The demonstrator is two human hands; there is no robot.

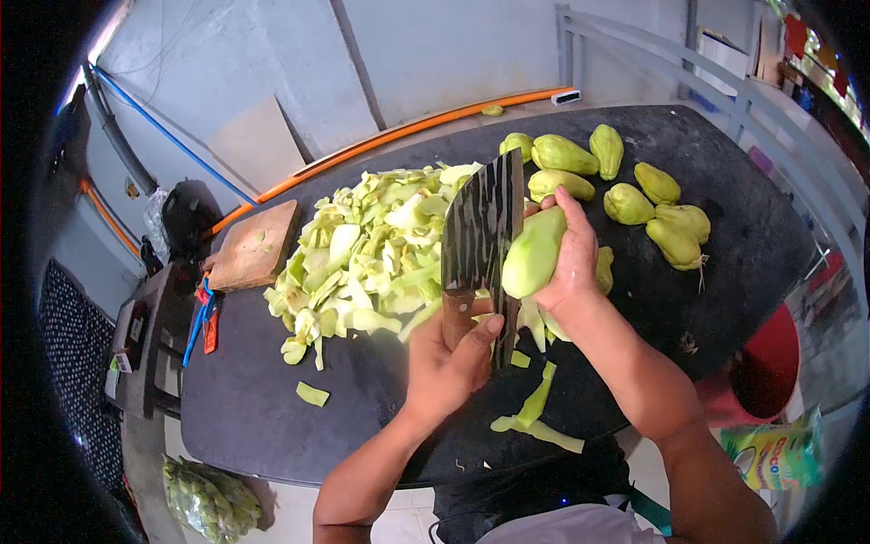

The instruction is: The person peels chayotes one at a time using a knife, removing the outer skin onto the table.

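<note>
My left hand (444,363) is closed around the wooden handle of a cleaver (480,231), its broad dark blade with wavy streaks pointing up. Beside the blade, my right hand (573,258) grips a chayote (533,254) whose visible side is peeled, pale green and smooth. The blade's edge is close to the chayote; whether they touch I cannot tell. Behind the cleaver lies a big heap of green peelings (362,258). Longer strips of peel (536,408) lie on the dark table (272,426) below my hands.
Several unpeeled chayotes (627,204) sit at the table's back right. A wooden chopping board (254,245) lies at the left edge. On the floor are a red bin (770,363) at right and a plastic bag of green produce (210,499) at lower left. An orange pipe (399,136) runs behind the table.
</note>
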